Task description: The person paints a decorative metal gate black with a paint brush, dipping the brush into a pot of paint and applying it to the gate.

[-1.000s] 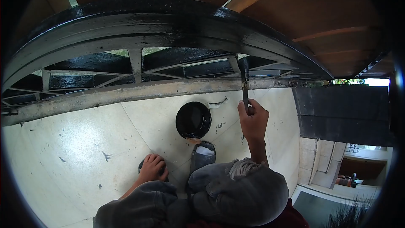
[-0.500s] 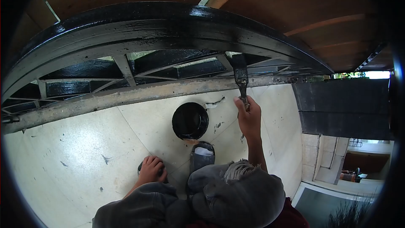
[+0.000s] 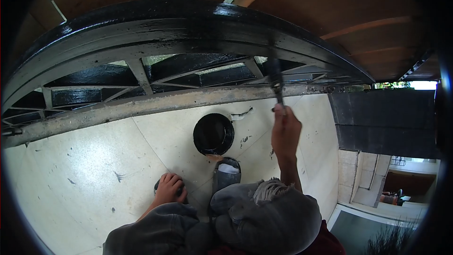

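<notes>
My right hand (image 3: 287,132) is closed around the handle of a paintbrush (image 3: 275,75), blurred by motion. Its dark bristle end reaches up to the black-painted curved rail (image 3: 188,30) of a metal gate; whether it touches cannot be made out. At lower left, my left hand (image 3: 170,189) has its fingers curled over the toe of a dark shoe (image 3: 181,191), mostly covered. A round black paint bucket (image 3: 213,134) with dark contents stands on the floor between my hands, just ahead of my other shoe (image 3: 227,172).
Pale floor tiles (image 3: 94,160) carry dark smears and spots. A concrete sill (image 3: 118,113) runs under the gate's lattice (image 3: 141,75). Brown panels (image 3: 330,4) rise above the rail. On the right are a dark panel (image 3: 387,120) and a glass door (image 3: 358,229).
My right hand and the paintbrush have shifted slightly right, and the bristle end has swung up onto the face of the rail. My left hand and the bucket stay put.
</notes>
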`<state>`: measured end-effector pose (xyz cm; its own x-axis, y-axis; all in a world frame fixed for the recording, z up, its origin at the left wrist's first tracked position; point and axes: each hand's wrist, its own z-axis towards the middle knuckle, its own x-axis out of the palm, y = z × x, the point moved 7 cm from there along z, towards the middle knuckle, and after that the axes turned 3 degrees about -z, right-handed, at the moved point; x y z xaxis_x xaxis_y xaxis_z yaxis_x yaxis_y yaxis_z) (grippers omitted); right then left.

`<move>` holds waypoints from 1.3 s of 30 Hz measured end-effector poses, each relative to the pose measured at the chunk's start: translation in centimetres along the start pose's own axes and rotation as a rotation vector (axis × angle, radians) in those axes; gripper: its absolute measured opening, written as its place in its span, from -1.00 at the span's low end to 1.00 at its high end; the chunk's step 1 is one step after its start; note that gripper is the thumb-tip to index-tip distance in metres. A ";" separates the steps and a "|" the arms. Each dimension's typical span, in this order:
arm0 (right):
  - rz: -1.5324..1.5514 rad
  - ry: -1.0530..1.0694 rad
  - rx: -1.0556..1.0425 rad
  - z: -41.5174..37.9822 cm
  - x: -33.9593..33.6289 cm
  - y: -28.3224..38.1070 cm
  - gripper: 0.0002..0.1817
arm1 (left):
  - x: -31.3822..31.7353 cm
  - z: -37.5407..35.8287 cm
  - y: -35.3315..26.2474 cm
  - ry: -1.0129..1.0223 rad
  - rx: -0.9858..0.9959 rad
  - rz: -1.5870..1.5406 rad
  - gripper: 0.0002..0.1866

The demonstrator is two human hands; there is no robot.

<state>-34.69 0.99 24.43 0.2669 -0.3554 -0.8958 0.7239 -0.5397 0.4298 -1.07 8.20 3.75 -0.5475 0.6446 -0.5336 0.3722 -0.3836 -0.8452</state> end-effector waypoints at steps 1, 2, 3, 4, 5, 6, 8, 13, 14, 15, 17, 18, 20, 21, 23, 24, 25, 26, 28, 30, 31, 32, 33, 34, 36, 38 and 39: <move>0.015 -0.047 0.022 -0.1 -1.2 0.9 -0.65 | 0.0 0.0 -0.1 -0.001 -0.002 -0.004 -0.79; 0.029 -0.094 0.045 -0.3 -1.9 1.3 -0.65 | 0.1 -0.2 -0.1 -0.001 -0.008 -0.007 -0.79; 0.000 -0.121 0.003 -0.6 -1.5 1.3 -0.64 | 0.0 -0.1 -0.1 -0.006 -0.013 -0.004 -0.80; -0.137 -0.167 -0.084 -0.7 -0.6 1.8 -0.63 | -0.1 0.0 -0.2 -0.010 -0.012 0.000 -0.80; -0.114 -0.102 -0.100 -0.7 -0.5 1.7 -0.63 | -0.1 0.2 -0.2 -0.013 -0.010 0.004 -0.80; -0.087 -0.034 -0.112 -0.7 -0.7 1.7 -0.63 | -0.1 0.3 0.0 -0.009 -0.009 0.002 -0.81; -0.026 0.015 0.086 -0.1 -3.7 3.4 -0.62 | 0.0 -0.3 -0.1 0.012 -0.020 -0.008 -0.81; -0.146 0.079 0.028 -1.0 -1.4 1.9 -0.63 | -0.2 0.1 -0.3 0.003 -0.005 -0.008 -0.80; -0.143 0.079 0.030 -1.0 -1.6 2.3 -0.63 | -0.4 0.3 -0.2 0.005 -0.005 -0.006 -0.80; -0.114 0.019 0.058 -0.9 -2.1 2.3 -0.63 | -0.4 0.3 -0.2 0.003 -0.004 -0.009 -0.80; -0.158 -0.037 0.060 -1.1 -1.1 1.2 -0.68 | -0.3 -0.1 -0.4 0.010 -0.013 -0.017 -0.80; -0.228 -0.047 0.032 -1.2 0.1 0.3 -0.73 | -0.3 -0.1 -0.4 0.009 -0.007 -0.015 -0.79; -0.328 -0.005 -0.070 -0.7 0.0 1.7 -0.73 | -0.4 0.4 -0.2 -0.011 -0.004 -0.006 -0.79; -0.256 -0.021 -0.052 -0.4 -1.0 2.0 -0.72 | -0.3 0.4 -0.1 -0.010 0.001 -0.010 -0.79; -0.204 -0.031 0.025 0.6 -3.3 4.5 -0.70 | -0.1 0.0 -0.2 0.003 -0.007 -0.020 -0.79; -0.205 -0.025 0.028 0.9 -3.4 4.6 -0.70 | -0.1 0.0 -0.1 -0.003 -0.009 -0.014 -0.79; -0.327 0.070 0.003 1.1 -3.1 4.7 -0.69 | -0.1 0.1 -0.1 -0.010 -0.008 -0.009 -0.79; -0.447 0.164 -0.026 1.4 -2.8 4.9 -0.69 | -0.1 0.0 -0.1 -0.011 -0.009 -0.010 -0.79; -0.437 0.169 -0.030 2.4 -3.5 6.1 -0.67 | -0.1 0.0 -0.1 -0.020 -0.007 -0.015 -0.79; -0.335 0.167 0.056 3.1 -3.6 6.5 -0.65 | -0.1 0.1 -0.3 -0.013 -0.009 -0.014 -0.79; -0.385 0.160 0.085 2.9 -3.1 6.1 -0.64 | -0.2 0.1 -0.3 -0.009 -0.012 -0.006 -0.79; -0.383 0.159 0.084 2.8 -3.6 5.7 -0.64 | -0.2 0.1 -0.1 -0.010 -0.012 -0.004 -0.79; -0.311 0.158 0.055 2.7 -4.6 5.3 -0.62 | -0.2 0.2 0.0 -0.019 0.001 -0.012 -0.80; -0.240 0.165 0.025 2.7 -4.9 5.8 -0.59 | -0.3 0.1 -0.2 -0.027 0.007 -0.024 -0.81; -0.306 0.229 0.150 2.8 -4.4 5.7 -0.60 | -0.2 0.0 -0.2 -0.016 -0.016 -0.021 -0.81; -0.418 0.151 0.015 3.3 -2.9 6.2 -0.58 | -0.3 0.1 -0.3 -0.005 -0.014 -0.013 -0.82; -0.499 0.176 0.048 2.9 -2.6 5.9 -0.59 | -0.3 0.1 -0.4 -0.011 -0.009 -0.017 -0.83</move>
<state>-32.92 -3.50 29.66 0.0029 0.0844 -0.9964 0.7615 -0.6460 -0.0525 -1.15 8.10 4.29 -0.5620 0.6433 -0.5198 0.3696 -0.3669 -0.8537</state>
